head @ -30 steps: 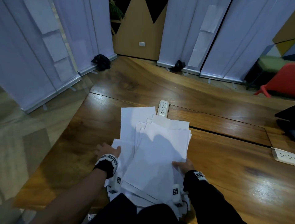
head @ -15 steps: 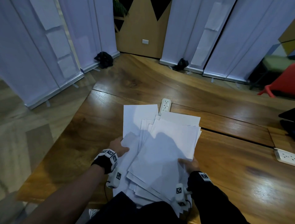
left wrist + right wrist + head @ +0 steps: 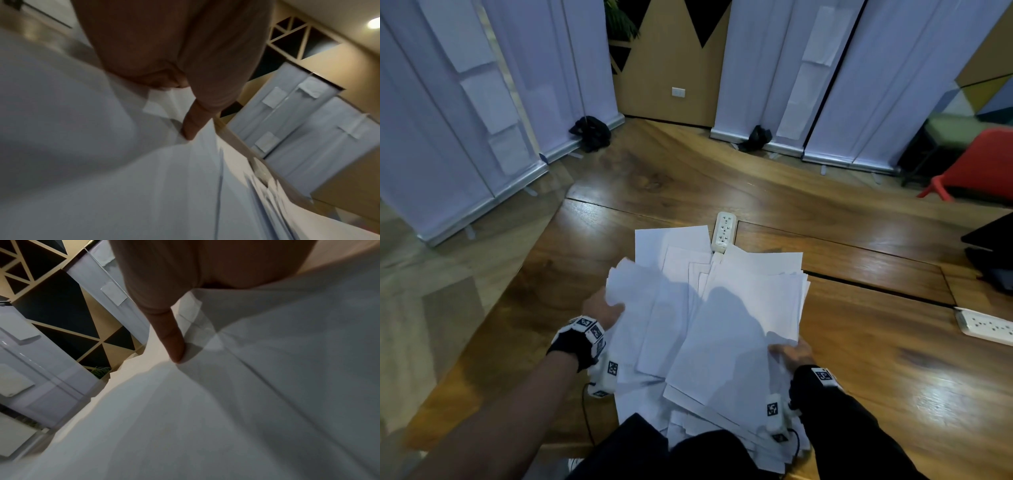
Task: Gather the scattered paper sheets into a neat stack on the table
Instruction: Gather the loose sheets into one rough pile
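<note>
Paper sheets (image 3: pixel 726 325) fanned, long axes pointing away; both hands grip them.

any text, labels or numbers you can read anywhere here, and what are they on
No readable words or numbers in any view.
Paper sheets: they look blank.
Square black-and-white marker tags on the wrist units: patterns only, no letters.
Power strip behind the sheets: any marking is too small to read.
Second power strip at the right: the same.
Sheets on the white banners: no print can be made out.
</note>
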Demonstrator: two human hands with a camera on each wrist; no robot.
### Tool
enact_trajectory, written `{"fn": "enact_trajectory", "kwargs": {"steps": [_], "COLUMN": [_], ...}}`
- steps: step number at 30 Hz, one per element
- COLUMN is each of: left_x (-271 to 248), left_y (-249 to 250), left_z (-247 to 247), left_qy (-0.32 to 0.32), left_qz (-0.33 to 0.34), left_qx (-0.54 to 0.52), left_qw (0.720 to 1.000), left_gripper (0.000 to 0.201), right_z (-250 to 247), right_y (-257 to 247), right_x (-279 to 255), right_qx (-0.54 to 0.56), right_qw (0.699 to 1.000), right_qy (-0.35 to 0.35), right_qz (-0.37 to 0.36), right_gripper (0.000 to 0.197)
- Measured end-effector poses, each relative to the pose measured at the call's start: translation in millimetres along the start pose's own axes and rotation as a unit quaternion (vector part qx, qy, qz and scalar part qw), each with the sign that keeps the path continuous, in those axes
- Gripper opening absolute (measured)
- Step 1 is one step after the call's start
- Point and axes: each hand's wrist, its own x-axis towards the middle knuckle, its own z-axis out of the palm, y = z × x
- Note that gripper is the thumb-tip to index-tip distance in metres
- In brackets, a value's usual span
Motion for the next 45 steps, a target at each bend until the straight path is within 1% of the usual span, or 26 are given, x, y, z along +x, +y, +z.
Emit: {"fn": "enact_trajectory", "kwargs": {"steps": [3, 5, 6, 8, 10, 14, 17, 18, 19, 22, 24, 25, 26, 27, 28, 30, 31, 32, 34, 35, 36, 37, 38, 41, 43, 45], "left_x": [5.3, 12.5, 13.6, 17.1, 21.4, 31.8, 33.0, 31.5, 28.9, 12.6, -1.5, -7.7, -11.2, -12.2, -8.3, 2.0, 10.8, 19.5, 35.8, 43.8, 47.9, 49.7, 49.9, 47.2, 47.3, 43.4], "left_y": [24.2, 35.5, 36.3, 28.3, 16.7, 4.0, -9.1, -14.3, -20.2, -38.0, -48.0, -51.6, -53.5, -53.4, -53.7, -47.4, -44.0, -39.9, -32.9, -32.0, -30.0, -28.6, -27.0, -25.5, -24.1, -21.3], "left_z": [-20.0, -27.7, -28.7, -27.4, -27.5, -48.2, -65.5, -67.7, -66.1, -44.0, -28.1, -23.2, -20.4, -20.7, -21.7, -26.4, -28.4, -30.2, -31.7, -30.9, -29.8, -27.9, -25.1, -19.8, -19.6, -18.4], "left_qy": [0.062, 0.066, 0.050, 0.016, 0.016, 0.084, 0.136, 0.143, 0.139, 0.075, 0.042, 0.032, 0.039, 0.070, 0.119, 0.213, 0.231, 0.212, 0.116, 0.062, 0.010, -0.025, -0.035, -0.018, -0.016, -0.032], "left_qz": [0.077, 0.084, 0.075, 0.044, 0.005, -0.041, -0.067, -0.078, -0.094, -0.169, -0.238, -0.265, -0.275, -0.265, -0.241, -0.172, -0.123, -0.073, 0.010, 0.033, 0.043, 0.050, 0.057, 0.052, 0.032, 0.029], "left_qx": [0.026, 0.028, 0.019, 0.008, -0.027, -0.086, -0.182, -0.207, -0.225, -0.212, -0.194, -0.186, -0.178, -0.160, -0.124, -0.011, 0.047, 0.106, 0.191, 0.203, 0.205, 0.218, 0.243, 0.301, 0.299, 0.282], "left_qw": [0.995, 0.994, 0.996, 0.999, 0.999, 0.992, 0.972, 0.965, 0.960, 0.960, 0.951, 0.946, 0.944, 0.948, 0.955, 0.962, 0.964, 0.969, 0.975, 0.977, 0.978, 0.974, 0.968, 0.952, 0.953, 0.958], "left_gripper": [0.047, 0.047, 0.049, 0.056, 0.057, 0.038, 0.038, 0.038, 0.038, 0.031, 0.046, 0.054, 0.058, 0.061, 0.068, 0.083, 0.086, 0.085, 0.082, 0.082, 0.083, 0.084, 0.085, 0.084, 0.076, 0.064], "right_z": [4.0, 6.3, 8.0, 11.1, 13.5, 13.7, 14.5, 14.9, 15.1, 16.8, 15.0, 13.9, 13.0, 13.0, 13.1, 14.3, 13.9, 13.7, 13.1, 13.5, 13.9, 14.2, 14.3, 14.3, 13.4, 12.3], "right_y": [-4.0, -8.1, -8.8, -9.5, -8.6, -9.6, -11.6, -11.3, -9.4, -5.8, -12.3, -14.8, -15.8, -16.3, -15.7, -13.8, -13.6, -13.0, -14.4, -14.3, -15.0, -14.4, -14.2, -12.3, -12.3, -12.5], "right_x": [-0.6, -2.8, -4.4, -5.1, -5.3, -9.1, -10.3, -9.3, -6.3, 0.7, -7.3, -10.8, -11.7, -12.7, -11.0, -8.5, -8.8, -8.1, -10.3, -10.3, -11.7, -11.5, -12.0, -12.2, -12.8, -12.5], "right_qx": [-0.016, -0.024, -0.029, -0.033, -0.043, -0.033, -0.025, -0.023, -0.024, -0.035, -0.041, -0.041, -0.043, -0.049, -0.052, -0.057, -0.061, -0.065, -0.069, -0.070, -0.070, -0.070, -0.069, -0.074, -0.072, -0.065], "right_qw": [1.000, 1.000, 0.999, 0.999, 0.999, 0.999, 0.999, 0.999, 0.999, 0.999, 0.998, 0.998, 0.998, 0.998, 0.997, 0.997, 0.997, 0.997, 0.997, 0.997, 0.997, 0.997, 0.997, 0.997, 0.997, 0.997], "right_qy": [0.004, 0.013, 0.015, 0.012, 0.013, 0.023, 0.025, 0.025, 0.025, 0.019, 0.017, 0.018, 0.020, 0.020, 0.020, 0.021, 0.019, 0.019, 0.016, 0.017, 0.020, 0.024, 0.027, 0.027, 0.025, 0.023], "right_qz": [0.003, 0.004, 0.005, 0.002, 0.000, 0.005, 0.015, 0.015, 0.017, 0.027, 0.039, 0.041, 0.044, 0.044, 0.046, 0.044, 0.042, 0.042, 0.038, 0.034, 0.032, 0.030, 0.030, 0.024, 0.020, 0.018], "right_gripper": [0.047, 0.046, 0.048, 0.049, 0.051, 0.043, 0.041, 0.042, 0.045, 0.057, 0.056, 0.052, 0.049, 0.046, 0.048, 0.053, 0.052, 0.050, 0.047, 0.047, 0.048, 0.048, 0.049, 0.050, 0.051, 0.051]}}
